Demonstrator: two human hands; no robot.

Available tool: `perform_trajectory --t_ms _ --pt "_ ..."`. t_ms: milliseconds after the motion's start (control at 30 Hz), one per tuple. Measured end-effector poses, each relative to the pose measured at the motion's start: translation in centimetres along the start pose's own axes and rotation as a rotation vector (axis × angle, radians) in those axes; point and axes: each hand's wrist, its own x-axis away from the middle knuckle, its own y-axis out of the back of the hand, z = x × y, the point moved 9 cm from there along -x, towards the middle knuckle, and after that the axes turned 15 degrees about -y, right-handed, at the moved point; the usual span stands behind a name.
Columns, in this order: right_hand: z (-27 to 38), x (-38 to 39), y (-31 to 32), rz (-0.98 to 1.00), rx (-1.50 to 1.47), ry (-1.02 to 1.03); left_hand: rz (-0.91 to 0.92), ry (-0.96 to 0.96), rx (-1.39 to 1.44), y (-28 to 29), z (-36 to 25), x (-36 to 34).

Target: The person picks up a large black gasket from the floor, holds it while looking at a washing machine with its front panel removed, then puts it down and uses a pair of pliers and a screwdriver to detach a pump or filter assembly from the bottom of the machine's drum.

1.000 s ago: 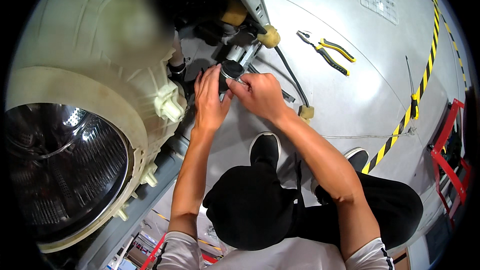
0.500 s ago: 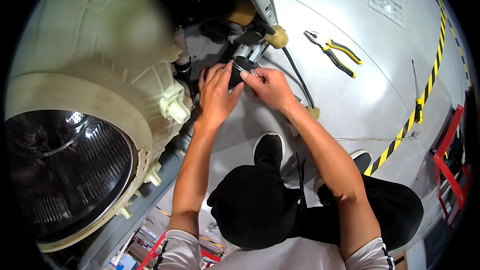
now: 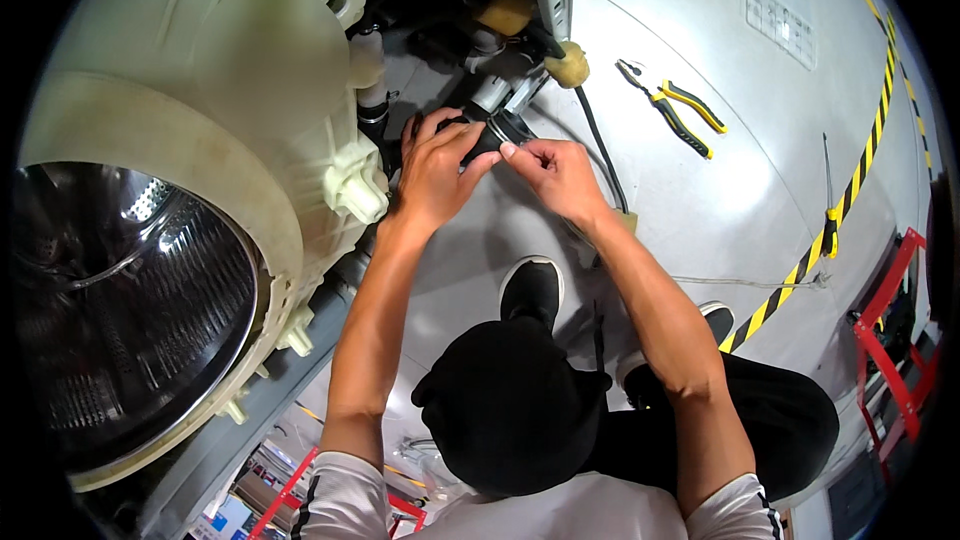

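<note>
My left hand (image 3: 435,170) is wrapped round a black rubber hose piece (image 3: 484,146), its thumb pointing toward the right hand. A thin metal ring clamp (image 3: 499,130) sits around the black piece near its end. My right hand (image 3: 562,178) pinches at this clamp with thumb and curled forefinger. Just beyond the fingers lies a silver-grey cylindrical part (image 3: 490,92), close to the black piece; whether they are joined is hidden. The fingers of my left hand cover much of the hose.
A cream washing machine tub (image 3: 270,180) with a steel drum (image 3: 130,310) fills the left. Yellow-black pliers (image 3: 680,120) and a screwdriver (image 3: 830,210) lie on the grey floor at right. A black cable (image 3: 592,130) with foam blocks runs beside my right hand. Red metal frame (image 3: 890,330) stands far right.
The black hose piece has tilted; its round end no longer faces up and lies nearer the silver-grey part. My right hand has shifted slightly right and down. The view has also moved a little.
</note>
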Motion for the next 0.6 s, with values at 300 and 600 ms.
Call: perform_trajectory --t_ms 300,600 --pt "-0.8 0.7 -1.6 0.121 -0.100 0.116 0.020 -0.086 0.065 0.2 -0.1 0.1" --pt "-2.5 -0.1 -1.8 0.054 -0.132 -0.021 -0.141 0.041 0.185 1.7 0.2 0.1"
